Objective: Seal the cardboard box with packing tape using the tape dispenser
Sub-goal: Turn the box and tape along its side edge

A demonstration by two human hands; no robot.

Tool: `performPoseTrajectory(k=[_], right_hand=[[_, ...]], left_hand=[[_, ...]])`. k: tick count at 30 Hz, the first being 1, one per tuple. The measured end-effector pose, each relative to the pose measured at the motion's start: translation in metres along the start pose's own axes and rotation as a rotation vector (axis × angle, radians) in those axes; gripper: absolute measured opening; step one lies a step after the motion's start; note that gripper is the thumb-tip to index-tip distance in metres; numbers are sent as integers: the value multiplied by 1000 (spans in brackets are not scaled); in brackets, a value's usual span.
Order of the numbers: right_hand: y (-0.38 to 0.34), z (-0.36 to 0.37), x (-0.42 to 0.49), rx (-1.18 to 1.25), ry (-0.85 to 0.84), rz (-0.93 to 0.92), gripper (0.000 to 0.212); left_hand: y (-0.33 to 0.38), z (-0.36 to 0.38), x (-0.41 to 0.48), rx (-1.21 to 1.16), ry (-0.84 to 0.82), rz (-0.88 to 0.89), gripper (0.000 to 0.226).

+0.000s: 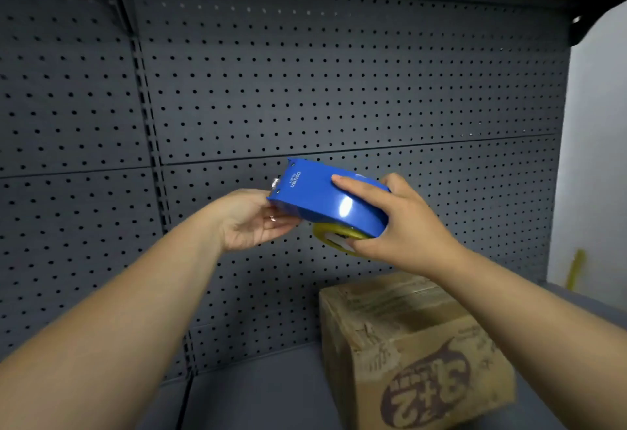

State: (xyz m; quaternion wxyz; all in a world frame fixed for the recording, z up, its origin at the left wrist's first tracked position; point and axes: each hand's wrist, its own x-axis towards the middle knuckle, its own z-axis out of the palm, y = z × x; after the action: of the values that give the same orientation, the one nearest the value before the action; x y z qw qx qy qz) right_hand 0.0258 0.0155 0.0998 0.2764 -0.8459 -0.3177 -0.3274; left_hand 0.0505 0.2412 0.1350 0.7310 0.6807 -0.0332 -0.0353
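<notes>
Holding the blue tape dispenser (325, 198) aloft, the right hand (403, 226) wraps its roll end while the left hand (251, 219) pinches near the cutter. The cardboard box (410, 344) sits on the shelf's (258, 395) right side; this pass looks unstarted.

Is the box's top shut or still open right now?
Shut: the cardboard box has its top flaps lying flat and closed. Whether fresh tape is on the seam, cannot tell.

Dim, motion-blurred, edges bowed; glare on dispenser (334, 198).
</notes>
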Motion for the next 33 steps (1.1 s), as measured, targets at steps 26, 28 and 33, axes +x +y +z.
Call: performPoseTrajectory(k=[26,28,33], right_hand=[[-99,-26,-80,26,-1,287,84],[-105,-29,-89,17,-21,315,86],[-113,-33,-103,-41,-51,342,92]], left_hand=[[-23,28,-57,188,178,162,19],[-28,31,-60,212,182,182,19],[-34,38,-54,254,168,171,23]])
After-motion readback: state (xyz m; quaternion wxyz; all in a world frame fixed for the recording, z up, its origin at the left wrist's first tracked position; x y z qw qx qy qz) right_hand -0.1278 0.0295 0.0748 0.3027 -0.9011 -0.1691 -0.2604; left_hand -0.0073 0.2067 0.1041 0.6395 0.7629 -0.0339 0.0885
